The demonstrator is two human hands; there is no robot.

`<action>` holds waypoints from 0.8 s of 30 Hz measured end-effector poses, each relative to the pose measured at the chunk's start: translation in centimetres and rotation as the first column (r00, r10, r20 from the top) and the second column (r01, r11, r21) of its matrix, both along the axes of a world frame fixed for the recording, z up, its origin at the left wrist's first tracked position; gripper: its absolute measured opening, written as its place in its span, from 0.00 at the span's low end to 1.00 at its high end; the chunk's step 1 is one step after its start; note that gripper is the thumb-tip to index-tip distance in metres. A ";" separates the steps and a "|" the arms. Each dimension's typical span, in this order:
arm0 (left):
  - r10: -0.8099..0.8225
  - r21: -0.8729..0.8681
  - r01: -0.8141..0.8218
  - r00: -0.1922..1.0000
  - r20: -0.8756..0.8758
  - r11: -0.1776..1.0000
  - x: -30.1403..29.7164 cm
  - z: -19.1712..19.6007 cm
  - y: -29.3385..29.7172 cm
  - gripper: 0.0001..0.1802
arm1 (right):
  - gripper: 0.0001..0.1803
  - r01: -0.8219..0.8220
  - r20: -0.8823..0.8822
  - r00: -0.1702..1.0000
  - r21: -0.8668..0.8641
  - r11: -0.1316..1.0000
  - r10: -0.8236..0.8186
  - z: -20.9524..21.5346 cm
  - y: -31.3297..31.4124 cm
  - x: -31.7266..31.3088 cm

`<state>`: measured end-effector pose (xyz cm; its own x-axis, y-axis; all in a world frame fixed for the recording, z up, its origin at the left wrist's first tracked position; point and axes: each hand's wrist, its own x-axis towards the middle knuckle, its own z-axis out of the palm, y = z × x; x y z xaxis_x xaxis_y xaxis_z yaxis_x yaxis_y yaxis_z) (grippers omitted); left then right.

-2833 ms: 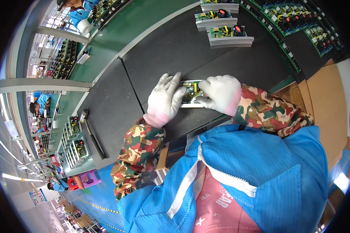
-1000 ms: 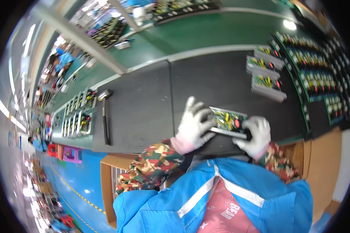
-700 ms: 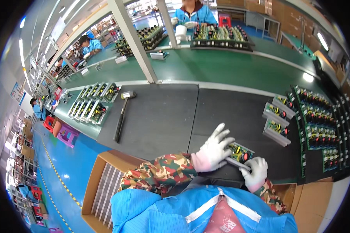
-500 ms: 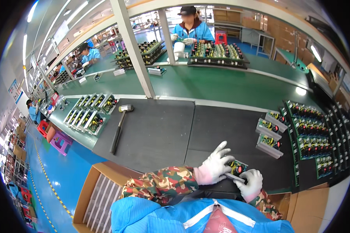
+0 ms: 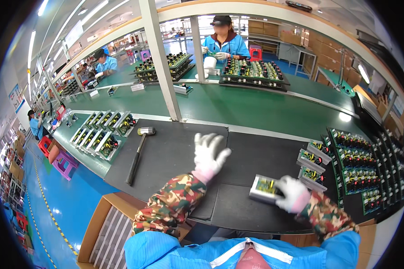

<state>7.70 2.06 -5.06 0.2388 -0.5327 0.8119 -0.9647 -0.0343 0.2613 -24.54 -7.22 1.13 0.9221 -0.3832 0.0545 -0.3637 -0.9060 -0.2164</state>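
— What do the hands show in the head view?

— The right hand [image 5: 291, 193], in a white glove, has its fingers closed on the near end of a metal-cased circuit unit [image 5: 265, 188]. That unit lies on the black mat [image 5: 175, 152], near the mat's front edge and to the person's right. The left hand [image 5: 209, 152] is raised above the mat with its gloved fingers spread apart — it holds nothing and sits well apart from the unit.

— And around them?

— Just beyond the right hand three similar units [image 5: 313, 161] lie in a row on the mat, and past those, trays of green circuit boards [image 5: 355, 166] fill the right side. To the left a hammer [image 5: 137, 152] lies on the mat with its head pointing away from the person. Further left, more cased units [image 5: 104, 132] stand in rows on the green bench [image 5: 238, 107]. A cardboard box [image 5: 104, 233] sits below the bench — across it, another person [image 5: 224, 40] in blue works at a rack of boards.
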 end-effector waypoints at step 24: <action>0.132 0.045 -0.126 0.979 -0.158 0.991 5.3 -4.6 0.0 0.27 | 0.25 0.153 -0.001 0.988 -0.104 0.983 -0.154 -5.9 -22.5 34.7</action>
<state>13.04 2.05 -9.64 0.4328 -0.5164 0.7389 -0.8973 -0.1674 0.4085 10.20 -29.72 -4.74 0.8535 -0.5128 0.0929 -0.5015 -0.8566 -0.1209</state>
